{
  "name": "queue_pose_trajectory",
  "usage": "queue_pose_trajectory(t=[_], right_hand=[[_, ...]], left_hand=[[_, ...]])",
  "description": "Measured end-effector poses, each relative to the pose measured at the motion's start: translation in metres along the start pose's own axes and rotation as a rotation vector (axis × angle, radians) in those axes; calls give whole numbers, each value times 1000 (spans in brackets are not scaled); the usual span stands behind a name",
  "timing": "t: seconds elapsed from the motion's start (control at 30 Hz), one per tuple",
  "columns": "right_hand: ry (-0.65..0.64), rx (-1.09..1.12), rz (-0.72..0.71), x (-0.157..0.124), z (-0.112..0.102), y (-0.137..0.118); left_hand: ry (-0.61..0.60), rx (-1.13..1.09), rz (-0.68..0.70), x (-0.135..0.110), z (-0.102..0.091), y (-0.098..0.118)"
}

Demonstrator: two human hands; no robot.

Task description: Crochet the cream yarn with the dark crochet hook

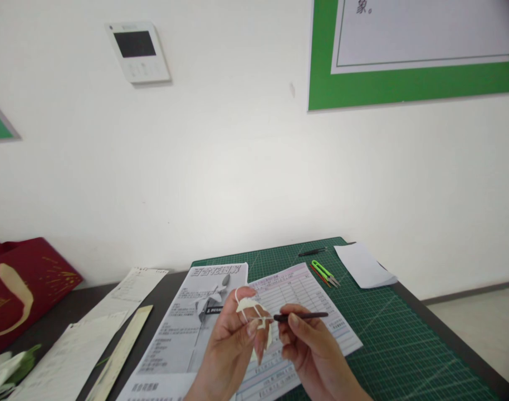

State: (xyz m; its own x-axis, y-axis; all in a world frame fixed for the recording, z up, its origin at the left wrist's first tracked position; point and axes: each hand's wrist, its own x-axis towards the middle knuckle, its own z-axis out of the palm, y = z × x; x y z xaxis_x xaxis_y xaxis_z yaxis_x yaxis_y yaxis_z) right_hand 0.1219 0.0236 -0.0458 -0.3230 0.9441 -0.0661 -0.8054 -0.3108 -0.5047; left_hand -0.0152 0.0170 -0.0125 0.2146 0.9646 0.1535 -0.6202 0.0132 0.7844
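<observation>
At the far left a dark red paper bag with a gold ribbon handle (24,284) lay on the dark grey table (77,303). Beside it were loose white printed sheets (71,351) and a pale flat ruler (121,348) set at a slant. Next came a black-and-white printed instruction sheet (181,334), its upper edge overlapping the green gridded cutting mat (396,345).

In front of that sheet, raised above the table, the left hand (231,348) had its thumb and fingertips pressed together on a small cream paper cut-out (249,305). Thin strips of the cut-out curled over the fingers, and its exact shape was hard to make out at this size. Just to the right, the right hand (311,351) pinched a thin dark rod (311,316) between thumb and forefinger. The rod lay level, and its left tip touched the cut-out.

Under both hands lay a white form with pink-lined tables (317,295), resting on the mat. Further back on the mat were green-handled snips (323,272) and a black pen (312,252). To their right, at the mat's far corner, sat a folded white paper (365,264).

On the white wall above hung a white control panel with a dark screen (137,51) and, further right, a green-bordered poster (405,83).
</observation>
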Motion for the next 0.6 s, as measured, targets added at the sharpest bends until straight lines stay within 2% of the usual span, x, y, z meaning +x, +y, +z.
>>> queue_pose_trajectory(t=[0.1,0.23,0.4,0.5,0.6], right_hand=[[11,23,3,1,0,-2],[22,-20,-82,-2,3,-4],[110,-177,-254,-5,2,1],[136,-441,-477,-8,0,5],[-69,-822,-868,-11,0,7]], left_hand=[[19,67,32,0,1,-2],[44,232,136,-1,0,-6],[186,504,320,-2,4,-19],[321,584,394,-3,11,-26],[381,411,356,-3,18,-23]])
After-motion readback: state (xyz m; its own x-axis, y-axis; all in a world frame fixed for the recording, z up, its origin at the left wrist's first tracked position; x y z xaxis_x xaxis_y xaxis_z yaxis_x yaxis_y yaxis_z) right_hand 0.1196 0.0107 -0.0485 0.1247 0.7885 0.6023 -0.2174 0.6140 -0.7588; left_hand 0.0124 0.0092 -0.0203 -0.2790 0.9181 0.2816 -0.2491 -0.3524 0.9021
